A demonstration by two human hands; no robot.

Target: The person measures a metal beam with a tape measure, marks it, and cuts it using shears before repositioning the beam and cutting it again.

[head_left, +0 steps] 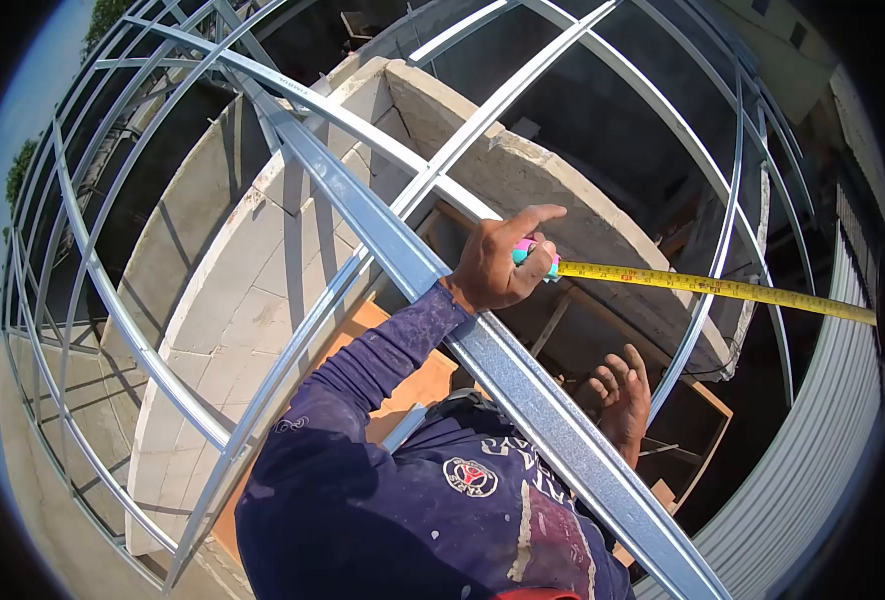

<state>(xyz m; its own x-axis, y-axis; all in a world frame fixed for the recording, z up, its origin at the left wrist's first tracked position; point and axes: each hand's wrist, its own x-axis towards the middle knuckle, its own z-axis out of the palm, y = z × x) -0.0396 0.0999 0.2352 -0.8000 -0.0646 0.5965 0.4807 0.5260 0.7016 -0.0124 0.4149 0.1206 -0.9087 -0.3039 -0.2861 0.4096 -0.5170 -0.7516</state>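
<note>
My left hand (502, 262) is closed around a tape measure (522, 252) with a pink and teal case, mostly hidden by the fingers. Its index finger points out to the right. From the case, the yellow tape blade (712, 287) runs right, across a curved-looking metal bar, to the corrugated sheet. My right hand (620, 400) is raised beyond a steel channel (552, 400), fingers apart and slightly bent, holding nothing. That galvanized channel slants across the view, passing under my left wrist and in front of my torso.
Light metal framing (482, 118) crosses overhead and at both sides. Pale block walls (222, 330) stand below, with a dark drop between them. Corrugated metal sheeting (812, 430) lies at the right. Orange-brown boards (407, 385) show beneath my left arm.
</note>
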